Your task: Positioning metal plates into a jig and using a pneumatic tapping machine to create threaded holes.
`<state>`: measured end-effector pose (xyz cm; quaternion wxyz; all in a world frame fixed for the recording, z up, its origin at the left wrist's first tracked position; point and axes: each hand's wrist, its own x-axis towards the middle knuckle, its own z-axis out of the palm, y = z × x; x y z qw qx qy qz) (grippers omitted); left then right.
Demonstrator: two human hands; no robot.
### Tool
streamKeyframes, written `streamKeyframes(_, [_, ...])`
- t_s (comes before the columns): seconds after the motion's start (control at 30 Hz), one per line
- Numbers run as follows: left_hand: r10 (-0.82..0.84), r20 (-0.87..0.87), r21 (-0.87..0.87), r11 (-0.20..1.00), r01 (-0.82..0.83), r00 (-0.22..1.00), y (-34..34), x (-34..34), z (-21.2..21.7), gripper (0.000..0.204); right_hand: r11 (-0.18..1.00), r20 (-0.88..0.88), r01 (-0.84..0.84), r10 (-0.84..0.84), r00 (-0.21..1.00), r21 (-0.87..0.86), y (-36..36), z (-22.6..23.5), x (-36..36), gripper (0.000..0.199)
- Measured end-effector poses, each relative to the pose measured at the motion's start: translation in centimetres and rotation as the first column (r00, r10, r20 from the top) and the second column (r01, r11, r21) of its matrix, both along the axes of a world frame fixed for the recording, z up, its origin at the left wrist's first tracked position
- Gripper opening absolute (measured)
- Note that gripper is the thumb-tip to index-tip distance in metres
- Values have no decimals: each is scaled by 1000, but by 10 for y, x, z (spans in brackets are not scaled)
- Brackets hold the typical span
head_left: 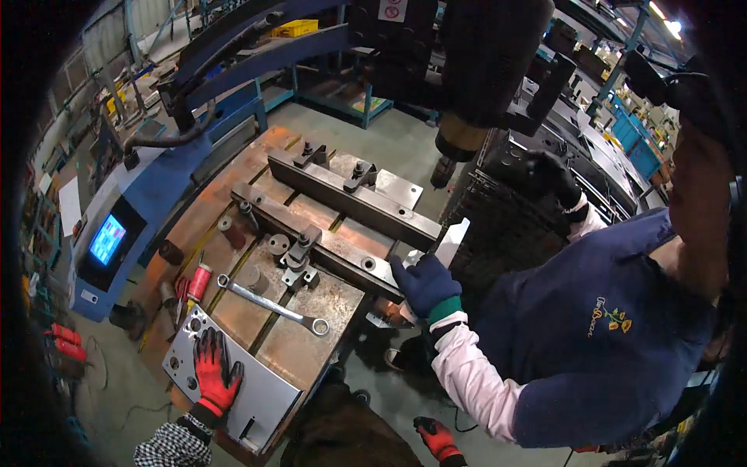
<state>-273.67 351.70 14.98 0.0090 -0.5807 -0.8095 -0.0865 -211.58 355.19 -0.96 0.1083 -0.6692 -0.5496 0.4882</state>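
Observation:
My left hand, in a red and black work glove, lies flat with fingers spread on a grey metal plate that has holes and a slot. The plate rests on the near left corner of a machine table. Lower in the view, away from the table, my right hand hangs in a matching glove, its fingers loosely apart and nothing seen in them. A ring wrench lies beyond the plate. Next to it are a red and white bottle and several metal cylinders.
Two long steel bars are clamped across the table. At the right a co-worker's blue-gloved hand holds a bright metal piece at the bar ends. Above hangs a drill head; a blue control panel with a lit screen stands left.

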Motion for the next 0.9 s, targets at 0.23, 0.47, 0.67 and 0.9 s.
streamKeyframes(0.23, [48, 28, -48, 998, -47, 998, 6, -3, -3, 97, 984, -49, -112, 119, 992, 140, 81, 81, -38, 48])
streamKeyframes(0.47, [9, 91, -62, 998, -3, 996, 22, -18, -2, 102, 798, 360, -527, 418, 834, 293, 372, 273, -260, 68])
streamKeyframes(0.67, [51, 108, -98, 994, -40, 993, 18, -25, -2, 103, 700, 586, -651, 406, 701, 293, 408, 245, -306, 61])
streamKeyframes(0.9, [60, 113, -123, 991, -46, 992, 39, -19, -10, 99, 458, 662, -817, 495, 562, 350, 420, 239, -300, 45])
